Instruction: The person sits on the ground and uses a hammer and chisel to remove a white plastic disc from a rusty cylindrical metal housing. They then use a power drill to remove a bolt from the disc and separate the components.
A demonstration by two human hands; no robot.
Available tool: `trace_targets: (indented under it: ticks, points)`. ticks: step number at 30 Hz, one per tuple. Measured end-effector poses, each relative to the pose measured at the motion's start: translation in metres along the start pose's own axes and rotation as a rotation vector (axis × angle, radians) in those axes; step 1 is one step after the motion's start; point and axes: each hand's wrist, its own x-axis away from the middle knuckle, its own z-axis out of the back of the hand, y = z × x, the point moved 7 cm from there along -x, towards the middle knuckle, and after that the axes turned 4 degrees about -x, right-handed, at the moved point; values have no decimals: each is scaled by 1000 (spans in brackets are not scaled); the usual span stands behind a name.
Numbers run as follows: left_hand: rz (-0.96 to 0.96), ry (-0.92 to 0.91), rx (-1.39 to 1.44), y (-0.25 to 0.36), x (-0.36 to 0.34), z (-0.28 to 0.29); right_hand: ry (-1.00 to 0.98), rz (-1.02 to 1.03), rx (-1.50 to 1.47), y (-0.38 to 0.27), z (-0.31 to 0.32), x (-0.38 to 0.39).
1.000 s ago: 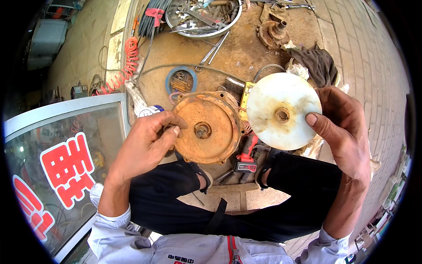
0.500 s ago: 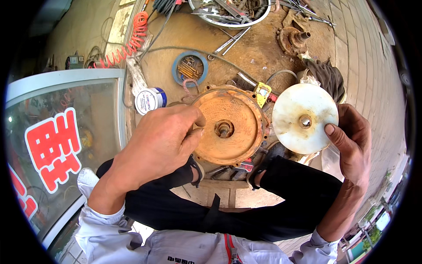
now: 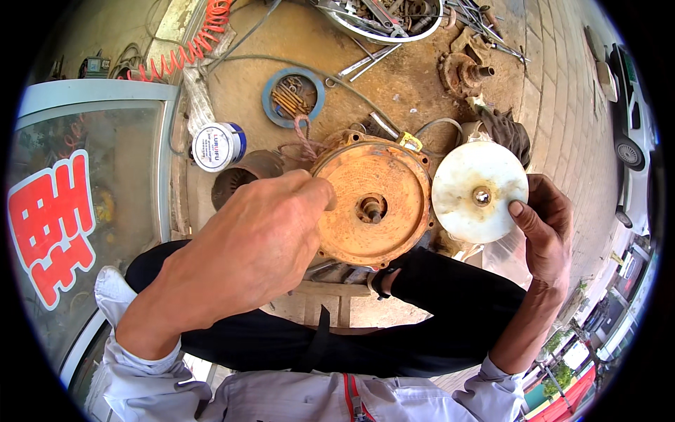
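Observation:
A round white disc (image 3: 457, 186) with a stained centre hole is pinched at its right edge by my right hand (image 3: 548, 228). The thumb lies on its face, the other fingers behind it. My left hand (image 3: 242, 250) is closed, back upward, at the left rim of a rusty orange-brown round housing (image 3: 351, 228). Whatever its fingertips hold, if anything, is hidden. The housing faces up between my legs, with a short shaft (image 3: 373, 211) standing in its centre opening. The disc is to the right of the housing, slightly overlapping its edge in view.
Left of the housing are a rusty cylinder (image 3: 242, 174) and a white-and-blue tub (image 3: 219, 146). Beyond lie a blue ring-shaped tray (image 3: 266, 98) of bolts, wrenches (image 3: 373, 63), a basin (image 3: 415, 35) of tools and a rusty shafted part (image 3: 464, 74). A glass door (image 3: 126, 204) stands left.
The view has shifted, and the rusty cylinder now shows beside my left hand. The right hand still grips the white disc, and the left stays closed near the housing's rim.

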Motion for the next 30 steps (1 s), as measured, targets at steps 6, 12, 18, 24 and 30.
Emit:
trace_targets:
  ticks: [6,12,18,24,30]
  points:
    - [6,-11,239,-5,5,1,1,12,6,-5,-5,0]
    - [116,-250,387,1,14,-10,-32,31,-11,-8,-12,4]
    - [-60,-371,273,24,23,-33,-32,46,19,-4,-7,12]
    - [-130,-290,365,33,31,-39,-29,24,15,-7,-8,22]
    - [-84,-376,464,40,39,-56,-25,58,17,-6,-4,30]
